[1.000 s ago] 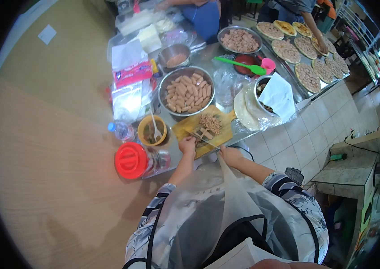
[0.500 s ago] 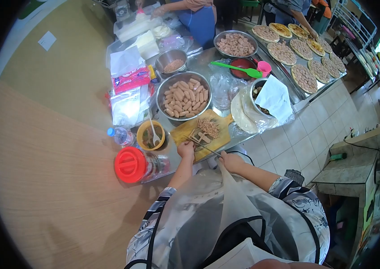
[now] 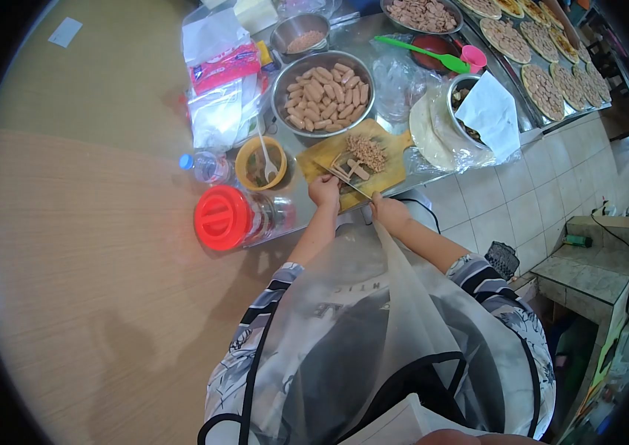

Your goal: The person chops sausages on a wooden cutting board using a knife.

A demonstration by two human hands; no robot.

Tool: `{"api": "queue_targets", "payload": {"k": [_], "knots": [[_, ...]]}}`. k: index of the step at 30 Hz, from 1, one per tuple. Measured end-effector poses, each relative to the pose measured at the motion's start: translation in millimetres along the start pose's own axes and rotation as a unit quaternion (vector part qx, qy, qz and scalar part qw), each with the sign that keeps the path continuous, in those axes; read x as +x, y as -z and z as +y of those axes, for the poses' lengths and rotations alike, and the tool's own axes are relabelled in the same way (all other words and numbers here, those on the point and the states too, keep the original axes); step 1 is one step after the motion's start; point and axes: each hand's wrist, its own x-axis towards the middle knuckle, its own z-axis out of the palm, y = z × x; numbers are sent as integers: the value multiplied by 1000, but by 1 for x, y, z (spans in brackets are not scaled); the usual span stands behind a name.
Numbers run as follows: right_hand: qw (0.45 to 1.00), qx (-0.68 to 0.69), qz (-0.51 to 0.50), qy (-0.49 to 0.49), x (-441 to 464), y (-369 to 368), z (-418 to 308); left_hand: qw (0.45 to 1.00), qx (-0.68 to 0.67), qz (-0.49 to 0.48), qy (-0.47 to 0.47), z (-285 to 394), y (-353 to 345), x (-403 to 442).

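A knife (image 3: 357, 190) lies slantwise over the wooden cutting board (image 3: 394, 165), its handle end in my closed right hand (image 3: 391, 212). My left hand (image 3: 324, 190) is closed at the board's left front edge, near the blade's tip; what its fingers hold is too small to make out. Between the hands and a heap of chopped pieces (image 3: 366, 152) lie some cut sausage strips (image 3: 357, 170). Behind the board stands a metal bowl (image 3: 370, 69) full of whole sausages (image 3: 329, 96).
Left of the board are a yellow bowl (image 3: 241, 165) with a spoon, a water bottle (image 3: 212, 167) and a red-lidded jar (image 3: 223, 216). A pot (image 3: 453, 96) under paper stands right. Topped flat rounds (image 3: 543, 92) fill a tray at the back right.
The view has tilted down, so the table sits higher in the picture and the co-workers have mostly left it. Both hands keep nearly the same place at the board's front edge.
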Motion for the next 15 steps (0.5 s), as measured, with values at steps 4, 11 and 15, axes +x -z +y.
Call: {"api": "queue_targets", "payload": {"k": [4,11,15], "knots": [[999,-28,-15,-18,-29,6,15,1000,-30,4,8,0,0,-1],[997,-73,-19,-4,-59,20,30,1000,6,-11,-12,-1,0,-1],[997,-71,-30,-16,-73,32,36,994,57,-8,-92,-21,-2,11]]}}
